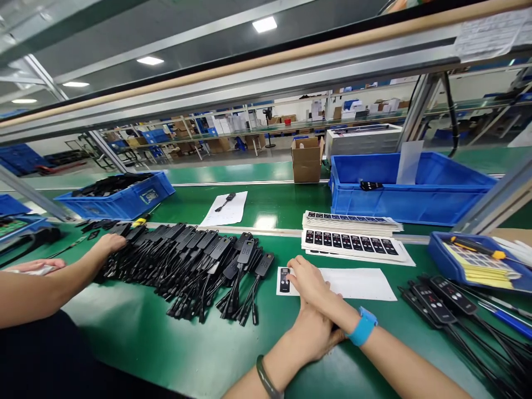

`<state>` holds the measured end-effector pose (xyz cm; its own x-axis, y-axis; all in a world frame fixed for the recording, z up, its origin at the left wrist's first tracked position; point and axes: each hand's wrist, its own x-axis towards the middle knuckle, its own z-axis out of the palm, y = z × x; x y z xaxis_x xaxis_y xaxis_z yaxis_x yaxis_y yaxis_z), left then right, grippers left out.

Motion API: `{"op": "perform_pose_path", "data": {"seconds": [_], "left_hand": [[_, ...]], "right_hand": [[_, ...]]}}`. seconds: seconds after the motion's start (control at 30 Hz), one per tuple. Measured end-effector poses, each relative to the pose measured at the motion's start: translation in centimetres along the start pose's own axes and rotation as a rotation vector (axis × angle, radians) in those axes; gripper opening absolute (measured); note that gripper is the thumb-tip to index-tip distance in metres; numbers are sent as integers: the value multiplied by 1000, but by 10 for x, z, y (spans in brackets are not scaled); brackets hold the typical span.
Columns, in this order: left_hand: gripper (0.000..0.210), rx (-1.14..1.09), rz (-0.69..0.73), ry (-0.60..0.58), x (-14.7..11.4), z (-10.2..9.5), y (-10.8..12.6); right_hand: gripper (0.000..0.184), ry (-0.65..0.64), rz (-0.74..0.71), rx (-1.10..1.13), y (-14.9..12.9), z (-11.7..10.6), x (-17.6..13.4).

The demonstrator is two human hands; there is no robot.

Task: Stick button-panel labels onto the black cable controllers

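My right hand (310,281), with a blue band at the wrist, reaches across over my left. Its thumb and fingers are bent together at the edge of a black label (285,280), the single one on a white backing strip (361,284). Beneath the right wrist lies my left hand (311,332), wearing a dark bangle. Its fingers are mostly hidden, so I cannot see whether they hold anything. Just behind the strip are label sheets (351,244) with rows of the same black labels. To the left is a large heap of black cabled controllers (220,249).
A co-worker's hand (110,244) touches the heap's left end. Labelled controllers (434,302) lie at the right, near a blue tray (440,260) with a screwdriver (477,247). Blue bins (407,202) and a cardboard box (306,160) stand behind. A metal frame crosses overhead.
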<state>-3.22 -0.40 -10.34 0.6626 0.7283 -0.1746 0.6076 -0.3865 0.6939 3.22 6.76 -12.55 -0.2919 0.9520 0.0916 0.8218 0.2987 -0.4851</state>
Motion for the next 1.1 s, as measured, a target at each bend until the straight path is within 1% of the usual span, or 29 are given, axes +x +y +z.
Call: {"op": "perform_pose_path", "data": {"seconds": [0.13, 0.27, 0.33, 0.4, 0.47, 0.5, 0.53, 0.57, 0.63, 0.67, 0.73, 0.77, 0.8, 0.87, 0.97, 1.03, 1.07, 1.1], "left_hand": [[69, 2, 34, 26, 1, 2, -1], [69, 21, 30, 27, 1, 5, -4], [66, 32, 38, 36, 1, 5, -6], [64, 44, 72, 64, 2, 2, -7], [63, 59, 100, 132, 3, -7, -10], [61, 67, 90, 195, 3, -14, -12], [56, 74, 53, 282, 2, -23, -14], [49, 80, -15, 391, 0, -34, -17], [48, 105, -237, 681, -7, -59, -26], [50, 120, -343, 821, -13, -71, -31], [53, 139, -502, 1040, -24, -92, -42], [55, 141, -554, 1110, -30, -99, -48], [56, 138, -588, 1149, -35, -105, -53], [55, 105, -616, 1165, -42, -110, -60], [55, 1, -589, 1155, -44, -110, -59], [56, -107, -530, 1148, -41, -106, -52], [53, -180, -486, 1127, -38, -102, -48], [50, -269, -438, 1081, -34, -97, -42]], "right_hand": [[31, 44, -8, 55, 2, 1, 2], [35, 86, -83, 139, -12, -9, -1], [33, 116, -132, 190, -23, -20, -8], [30, 154, -175, 245, -32, -37, -18], [29, 220, -191, 313, -35, -59, -30], [30, 261, -189, 348, -34, -70, -37], [30, 314, -182, 392, -31, -81, -45], [30, 351, -173, 412, -26, -91, -54], [28, 406, -141, 424, -10, -106, -71], [28, 418, -118, 413, -1, -110, -80], [29, 436, -73, 388, 18, -110, -94], [30, 437, -50, 383, 26, -108, -100], [31, 436, -30, 386, 33, -106, -104], [35, 426, 5, 414, 42, -100, -109], [41, 412, 51, 491, 46, -95, -111], [44, 400, 73, 554, 45, -94, -111], [45, 391, 83, 589, 45, -94, -112], [46, 379, 94, 627, 45, -94, -113]]}}
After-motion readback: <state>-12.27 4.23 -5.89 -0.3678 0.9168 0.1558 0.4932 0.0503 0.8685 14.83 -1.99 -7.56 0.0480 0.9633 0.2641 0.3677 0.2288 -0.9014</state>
